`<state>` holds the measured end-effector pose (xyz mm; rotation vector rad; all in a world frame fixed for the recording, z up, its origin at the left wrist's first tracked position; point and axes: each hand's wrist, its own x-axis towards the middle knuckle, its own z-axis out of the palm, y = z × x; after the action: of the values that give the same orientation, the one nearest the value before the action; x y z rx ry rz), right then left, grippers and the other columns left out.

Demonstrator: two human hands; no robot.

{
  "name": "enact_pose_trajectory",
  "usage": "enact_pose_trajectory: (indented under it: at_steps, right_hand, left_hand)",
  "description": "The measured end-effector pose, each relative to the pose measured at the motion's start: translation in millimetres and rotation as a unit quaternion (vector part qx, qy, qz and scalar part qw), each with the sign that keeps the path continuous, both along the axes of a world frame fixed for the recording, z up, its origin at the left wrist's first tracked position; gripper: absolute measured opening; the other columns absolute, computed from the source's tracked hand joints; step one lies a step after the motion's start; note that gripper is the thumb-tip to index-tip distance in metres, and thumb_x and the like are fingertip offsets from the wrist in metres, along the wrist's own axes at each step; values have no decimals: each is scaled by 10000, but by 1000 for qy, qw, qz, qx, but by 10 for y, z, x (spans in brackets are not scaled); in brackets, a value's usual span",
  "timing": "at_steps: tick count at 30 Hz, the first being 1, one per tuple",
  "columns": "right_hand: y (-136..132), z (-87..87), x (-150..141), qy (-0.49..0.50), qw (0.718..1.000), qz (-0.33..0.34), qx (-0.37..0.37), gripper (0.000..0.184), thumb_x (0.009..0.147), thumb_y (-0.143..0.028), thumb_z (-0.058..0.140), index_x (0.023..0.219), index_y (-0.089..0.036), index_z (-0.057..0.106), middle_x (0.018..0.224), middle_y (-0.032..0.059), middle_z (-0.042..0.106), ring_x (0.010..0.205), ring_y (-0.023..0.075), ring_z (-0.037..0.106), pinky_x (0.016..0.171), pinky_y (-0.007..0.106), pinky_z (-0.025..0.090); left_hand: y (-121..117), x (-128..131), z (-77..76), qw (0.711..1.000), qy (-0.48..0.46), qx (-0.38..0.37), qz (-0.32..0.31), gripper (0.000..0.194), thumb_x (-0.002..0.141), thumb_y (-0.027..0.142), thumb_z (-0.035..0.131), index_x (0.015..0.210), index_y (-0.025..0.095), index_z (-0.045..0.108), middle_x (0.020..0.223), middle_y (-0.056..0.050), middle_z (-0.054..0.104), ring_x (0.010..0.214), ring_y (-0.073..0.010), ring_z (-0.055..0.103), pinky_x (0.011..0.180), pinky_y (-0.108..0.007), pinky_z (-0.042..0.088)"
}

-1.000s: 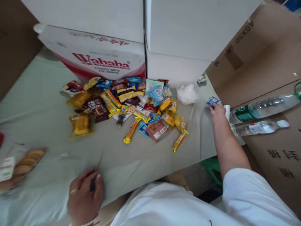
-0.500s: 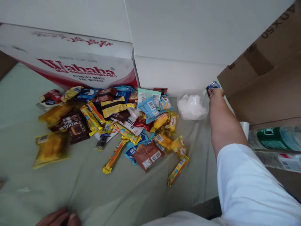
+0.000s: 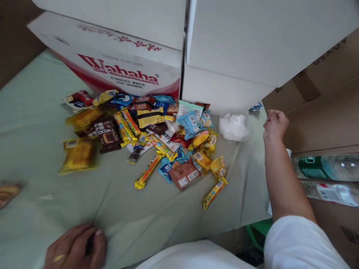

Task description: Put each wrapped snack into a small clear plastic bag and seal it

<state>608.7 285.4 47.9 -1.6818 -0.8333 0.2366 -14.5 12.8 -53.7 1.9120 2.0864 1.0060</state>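
My right hand [image 3: 276,124] is raised over the far right edge of the green cloth [image 3: 42,123], fingers curled in, with nothing showing in them. A small blue packet [image 3: 256,107] lies just beyond it, against the white box [image 3: 224,91]. My left hand [image 3: 75,249] rests on the cloth at the near edge, a ring on one finger, fingers closed round a small dark thing I cannot make out. A pile of several wrapped snacks [image 3: 157,142] lies in the middle of the cloth, apart from both hands.
A white and red Wahaha carton [image 3: 120,71] stands behind the pile. A crumpled clear plastic bag [image 3: 234,127] lies beside the snacks. Brown cardboard boxes [image 3: 322,108] with two water bottles [image 3: 322,167] lying on them stand at the right. A biscuit pack [image 3: 7,192] shows at the left edge.
My right hand carried the small blue packet to the far corner by the white box, let it go there and drew back a little. The camera swung about.
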Motion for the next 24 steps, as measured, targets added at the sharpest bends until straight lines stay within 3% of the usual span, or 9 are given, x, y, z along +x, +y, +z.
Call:
enact_pose_trajectory:
  at_steps: [3, 6, 10, 11, 13, 16, 18, 21, 24]
  right_hand:
    - [-386, 114, -474, -64, 988, 143, -14, 162, 889, -332, 669, 938, -186, 716, 637, -41, 548, 481, 87, 391, 480, 243, 312]
    - [-418, 147, -913, -207, 944, 234, -102, 262, 840, -422, 722, 984, -209, 769, 822, 25, 703, 697, 158, 599, 685, 296, 494]
    - [-79, 160, -1259, -345, 869, 233, -269, 106, 747, -253, 756, 837, -197, 765, 844, 69, 740, 854, 231, 659, 874, 380, 507]
    - [-3, 190, -1294, -357, 866, 214, -279, 44, 747, -214, 729, 781, -192, 746, 812, 70, 731, 851, 236, 661, 881, 387, 505]
    - [78, 308, -1319, -343, 897, 171, -221, 45, 771, -196, 681, 738, -185, 710, 783, 63, 713, 826, 227, 655, 858, 383, 513]
    - [-32, 588, -1366, -192, 973, 123, -26, 74, 798, -268, 688, 788, -203, 653, 727, 3, 637, 662, 153, 578, 653, 286, 510]
    - [-275, 734, -1518, -4, 986, 162, 47, 171, 802, -332, 712, 794, -226, 578, 668, -46, 544, 517, 97, 450, 469, 201, 395]
    - [-839, 676, -2048, 263, 920, 291, -15, 358, 761, -396, 783, 736, -227, 469, 606, -82, 428, 417, 48, 301, 347, 148, 243]
    - [-1506, 287, -2824, 407, 830, 349, -155, 421, 722, -431, 849, 744, -226, 482, 570, -94, 407, 389, 27, 254, 316, 121, 224]
  left_hand:
    - [-14, 24, 9, 999, 31, 26, -16, 68, 699, 367, 645, 752, 399, 618, 805, -3, 722, 841, -381, 704, 835, -624, 561]
    - [-19, 18, -13, 997, 44, 43, -37, 78, 743, 341, 628, 803, 388, 611, 861, 17, 723, 880, -352, 711, 846, -599, 584]
    - [-22, -10, -75, 994, 76, 59, -56, 44, 803, 298, 606, 837, 321, 624, 893, -7, 732, 886, -311, 708, 853, -538, 602]
    - [-26, -17, -91, 993, 83, 63, -62, 38, 811, 285, 612, 839, 299, 634, 902, -23, 736, 890, -298, 708, 861, -510, 603]
    - [-40, -30, -118, 991, 87, 72, -76, 33, 822, 259, 627, 844, 260, 651, 915, -58, 743, 900, -278, 706, 877, -460, 597]
    - [-70, -48, -137, 991, 59, 96, -75, 40, 829, 231, 641, 862, 238, 663, 911, -80, 743, 901, -267, 696, 885, -426, 584]
    - [-96, -42, -112, 993, 16, 107, -52, 41, 835, 232, 649, 874, 239, 662, 911, -78, 738, 898, -262, 687, 877, -420, 577]
    - [-143, 50, 26, 993, -88, 78, -24, 41, 867, 266, 638, 890, 237, 656, 923, -70, 724, 909, -248, 678, 874, -415, 567]
    - [-182, 289, 263, 965, -253, -6, -70, 122, 915, 326, 621, 983, 232, 657, 983, -69, 704, 898, -210, 680, 821, -369, 581]
